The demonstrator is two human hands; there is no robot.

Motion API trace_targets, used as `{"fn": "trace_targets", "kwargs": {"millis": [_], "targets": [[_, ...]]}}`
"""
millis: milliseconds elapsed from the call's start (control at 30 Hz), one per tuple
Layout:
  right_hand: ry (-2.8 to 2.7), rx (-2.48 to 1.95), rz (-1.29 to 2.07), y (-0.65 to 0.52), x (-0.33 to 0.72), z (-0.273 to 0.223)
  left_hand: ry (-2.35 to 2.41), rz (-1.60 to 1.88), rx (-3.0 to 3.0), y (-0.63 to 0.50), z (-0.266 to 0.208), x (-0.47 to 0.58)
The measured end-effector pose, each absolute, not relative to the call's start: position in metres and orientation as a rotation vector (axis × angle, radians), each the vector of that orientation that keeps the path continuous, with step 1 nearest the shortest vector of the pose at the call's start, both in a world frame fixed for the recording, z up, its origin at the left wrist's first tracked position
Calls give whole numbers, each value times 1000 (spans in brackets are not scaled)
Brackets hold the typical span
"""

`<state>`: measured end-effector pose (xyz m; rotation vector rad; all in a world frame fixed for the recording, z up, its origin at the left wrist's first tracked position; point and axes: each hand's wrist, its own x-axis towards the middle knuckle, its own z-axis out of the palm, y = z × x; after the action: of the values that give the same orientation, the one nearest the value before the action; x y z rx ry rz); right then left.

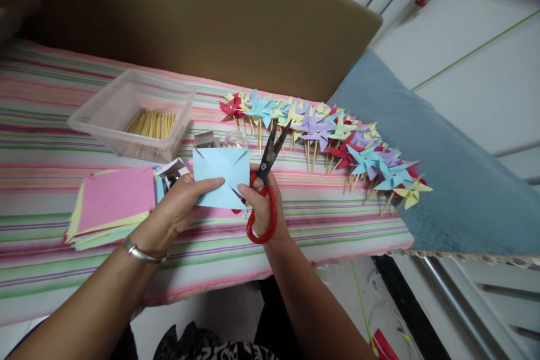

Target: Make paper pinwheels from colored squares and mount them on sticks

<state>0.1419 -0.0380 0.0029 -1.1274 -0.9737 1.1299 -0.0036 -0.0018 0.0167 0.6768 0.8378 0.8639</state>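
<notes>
My left hand (pixel 183 197) pinches the blue paper (pixel 221 171) above the striped cloth (pixel 236 243); my right hand (pixel 260 208) grips its edge plus the scissors (pixel 265 167). Risk: a wrist turn swings parted blades, nicking paper.

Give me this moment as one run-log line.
left hand: pinching blue paper | right hand: holding open red-handled scissors, thumb at paper's edge | around: plastic tub with sticks, paper stack, pinwheels, striped cloth
</notes>
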Motion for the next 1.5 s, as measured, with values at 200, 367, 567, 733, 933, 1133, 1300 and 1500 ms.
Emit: {"fn": "trace_targets", "kwargs": {"millis": [200,367,567,733,933,1133,1300,1500], "targets": [[-977,-1122,1144,-38,142,5,805,860,685,-2,17,-4],[-986,-1072,1147,-38,141,7,791,855,675,-3,20,-6],[-992,-1067,1154,-38,140,7,821,849,677,-1,18,-7],[-997,-1061,1169,-38,139,5,813,898,696,0,13,-7],[-1022,-1071,1139,-40,139,5,808,954,718,1,12,-8],[-1020,-1063,1143,-38,140,4,807,962,720,2,13,-9],[-989,-1096,1102,-37,142,5,814,1017,735,6,13,-13],[-1061,-1269,1113,-39,153,7,963,1077,650,13,22,-24]]}}
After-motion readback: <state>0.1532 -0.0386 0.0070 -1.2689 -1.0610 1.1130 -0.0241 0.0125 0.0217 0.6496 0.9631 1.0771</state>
